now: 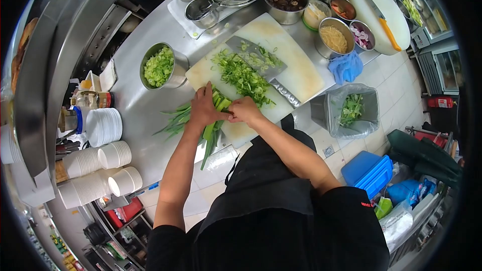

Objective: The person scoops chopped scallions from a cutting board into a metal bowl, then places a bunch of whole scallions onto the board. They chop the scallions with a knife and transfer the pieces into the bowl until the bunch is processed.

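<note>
While cleaver (256,57) lies idle on cutting board (301,70), left hand (203,108) clamps scallion bundle (211,138) at near edge, right hand (244,110) pinches its stalks. Likely aligning; next needs right hand free for cleaver.

Stacked white bowls (113,155) stand at the left edge of the surface (143,120). A blue cloth (345,66) hangs beside steel ingredient bowls (321,47), above a plastic-lined bin (317,113).

View: one head-worn fisheye camera, above the person's own torso.
Facing: forward and steeply down onto the counter (133,113).
Nearness: close; left hand (203,109) and right hand (245,110) sit mid-frame.
</note>
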Available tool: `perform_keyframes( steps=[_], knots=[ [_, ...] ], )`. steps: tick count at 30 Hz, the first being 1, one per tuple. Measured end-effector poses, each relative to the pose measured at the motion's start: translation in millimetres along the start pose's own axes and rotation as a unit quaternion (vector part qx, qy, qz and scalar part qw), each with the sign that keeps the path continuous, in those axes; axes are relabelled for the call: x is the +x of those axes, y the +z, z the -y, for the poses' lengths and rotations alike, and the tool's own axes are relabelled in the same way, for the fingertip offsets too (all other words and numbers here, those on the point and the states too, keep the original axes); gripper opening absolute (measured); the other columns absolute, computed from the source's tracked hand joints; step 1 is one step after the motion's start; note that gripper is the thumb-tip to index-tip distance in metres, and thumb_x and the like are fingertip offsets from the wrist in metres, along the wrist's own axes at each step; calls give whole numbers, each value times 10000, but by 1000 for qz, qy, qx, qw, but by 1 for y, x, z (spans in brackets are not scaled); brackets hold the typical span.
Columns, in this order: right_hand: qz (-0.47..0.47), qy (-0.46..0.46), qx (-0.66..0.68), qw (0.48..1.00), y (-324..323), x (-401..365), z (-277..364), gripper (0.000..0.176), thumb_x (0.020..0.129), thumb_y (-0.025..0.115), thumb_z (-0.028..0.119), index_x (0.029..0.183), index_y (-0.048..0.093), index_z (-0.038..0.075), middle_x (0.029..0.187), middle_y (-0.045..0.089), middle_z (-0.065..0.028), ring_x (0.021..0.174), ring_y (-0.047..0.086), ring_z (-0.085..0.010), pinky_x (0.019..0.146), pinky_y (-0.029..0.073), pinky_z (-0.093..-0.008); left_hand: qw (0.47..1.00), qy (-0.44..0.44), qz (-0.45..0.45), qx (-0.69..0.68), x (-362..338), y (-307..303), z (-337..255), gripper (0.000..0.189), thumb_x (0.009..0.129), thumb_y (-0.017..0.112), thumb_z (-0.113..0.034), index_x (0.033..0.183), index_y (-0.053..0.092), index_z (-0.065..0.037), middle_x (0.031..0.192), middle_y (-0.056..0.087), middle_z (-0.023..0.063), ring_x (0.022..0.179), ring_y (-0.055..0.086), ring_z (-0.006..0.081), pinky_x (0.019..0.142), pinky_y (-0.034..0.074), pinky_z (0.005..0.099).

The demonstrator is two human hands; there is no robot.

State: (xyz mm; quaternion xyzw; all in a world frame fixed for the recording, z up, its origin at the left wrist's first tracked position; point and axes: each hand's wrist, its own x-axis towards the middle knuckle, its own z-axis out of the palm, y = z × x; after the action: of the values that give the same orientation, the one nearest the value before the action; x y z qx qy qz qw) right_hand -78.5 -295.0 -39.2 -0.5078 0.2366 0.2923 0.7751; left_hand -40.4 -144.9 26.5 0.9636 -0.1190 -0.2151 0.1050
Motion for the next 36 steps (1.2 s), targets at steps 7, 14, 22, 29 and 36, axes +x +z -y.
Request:
perform_keyframes(
  steps=[7,14,22,29,36],
  knots=[
    [-184,-234,-332,895,11,-13,-3,269,757,669,74,1005,661,-31,839,696,-189,756,695,-295,730,565,-361,998,-34,-53,20,1,14,3,1160,528,874,-340,1486,283,-61,1380,408,183,1298,406,356,1052,351,496],
    [-168,-477,-402,763,7,-11,-3,181,762,666,56,941,641,71,895,638,-126,723,638,-353,653,534,-432,996,-13,-79,28,6,18,7,971,566,833,-233,1415,385,-81,1291,471,148,1208,479,355,1012,386,491],
    [-131,-431,-512,731,-19,-18,2,126,786,639,93,908,627,60,860,611,-145,728,648,-345,637,538,-448,996,24,-81,-24,18,0,18,846,572,806,-133,1344,467,-64,1179,549,166,1086,568,358,919,489,420],
    [-155,-412,-406,801,2,-20,2,231,790,662,68,1013,635,13,917,660,-185,770,663,-345,660,532,-431,997,14,-76,26,23,1,11,856,594,797,-107,1372,443,-66,1188,550,179,1076,583,363,909,502,419],
    [-145,-378,-430,807,-2,-9,-3,264,783,665,66,1035,622,3,864,659,-188,773,657,-365,683,527,-440,993,0,-113,-16,18,3,11,862,607,798,-111,1385,428,-61,1190,552,176,1076,585,369,906,504,423]
  ],
)
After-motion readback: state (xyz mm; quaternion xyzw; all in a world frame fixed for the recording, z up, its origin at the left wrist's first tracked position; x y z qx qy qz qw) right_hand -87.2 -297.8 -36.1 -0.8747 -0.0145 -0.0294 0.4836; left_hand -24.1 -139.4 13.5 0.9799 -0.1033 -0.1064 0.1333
